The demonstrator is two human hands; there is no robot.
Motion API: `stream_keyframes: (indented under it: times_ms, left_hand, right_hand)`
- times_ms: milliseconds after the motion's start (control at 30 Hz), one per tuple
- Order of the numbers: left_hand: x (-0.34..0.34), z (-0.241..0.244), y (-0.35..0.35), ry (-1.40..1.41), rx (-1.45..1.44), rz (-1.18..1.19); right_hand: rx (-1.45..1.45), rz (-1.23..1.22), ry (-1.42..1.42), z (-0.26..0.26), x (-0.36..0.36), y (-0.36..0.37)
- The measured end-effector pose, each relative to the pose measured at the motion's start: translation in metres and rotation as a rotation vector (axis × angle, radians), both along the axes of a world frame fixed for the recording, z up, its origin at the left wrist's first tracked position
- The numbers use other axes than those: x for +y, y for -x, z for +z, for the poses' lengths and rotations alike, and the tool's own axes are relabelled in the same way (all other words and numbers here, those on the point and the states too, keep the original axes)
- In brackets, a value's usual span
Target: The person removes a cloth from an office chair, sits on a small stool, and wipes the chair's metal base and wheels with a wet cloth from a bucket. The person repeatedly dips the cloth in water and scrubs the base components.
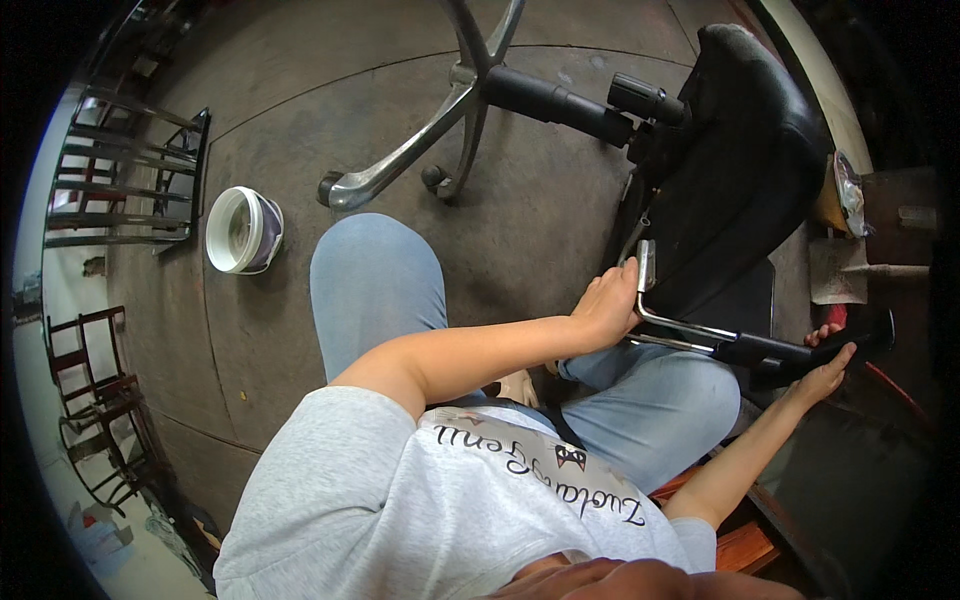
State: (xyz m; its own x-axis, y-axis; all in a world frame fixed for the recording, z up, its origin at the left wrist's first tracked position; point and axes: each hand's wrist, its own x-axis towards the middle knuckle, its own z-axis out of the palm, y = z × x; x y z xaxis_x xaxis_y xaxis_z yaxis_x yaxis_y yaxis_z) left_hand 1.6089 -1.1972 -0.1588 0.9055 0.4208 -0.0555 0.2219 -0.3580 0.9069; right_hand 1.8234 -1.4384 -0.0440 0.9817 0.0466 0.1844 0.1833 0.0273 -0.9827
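Note:
An office chair lies tipped over, its black seat (742,165) at the right and its chrome star base (420,135) at the top, with a black gas-lift column (559,97) between them. A bent chrome armrest tube (694,326) runs from a flat metal bracket (646,262) beside the seat into a black sleeve. My left hand (611,307) grips the tube near the bracket, its fingers partly hidden. At the far right my right hand (821,375) holds the black armrest pad (862,337), thumb on the near side and fingertips on the other.
A white plastic bucket (234,229) stands on the dark floor to the left. Beyond it are a slatted black metal rack (127,180) and dark wooden chair frames (94,382). Reddish wooden pieces (742,547) lie beside me at the lower right. A red cord-like strip (896,386) shows at the right.

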Motion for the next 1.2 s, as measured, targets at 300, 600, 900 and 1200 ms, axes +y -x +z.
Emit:
stream_keyframes:
  times_ms: [300, 600, 900, 1200]
  left_hand:
    - [0.005, 0.003, -0.006, -0.129, -0.059, -0.038]
    - [0.033, 0.007, 0.008, -0.103, 0.27, -0.316]
    - [0.08, 0.044, 0.046, -0.216, 0.327, -0.612]
    - [0.139, 0.067, 0.103, -0.137, 0.258, -0.355]
  right_hand:
    - [0.031, -0.014, -0.018, -0.007, -0.006, -0.022]
    - [0.023, 0.009, -0.013, -0.019, -0.01, -0.023]
    - [-0.05, -0.114, -0.007, -0.058, -0.024, 0.007]
    - [0.044, -0.176, -0.069, -0.097, -0.037, 0.04]
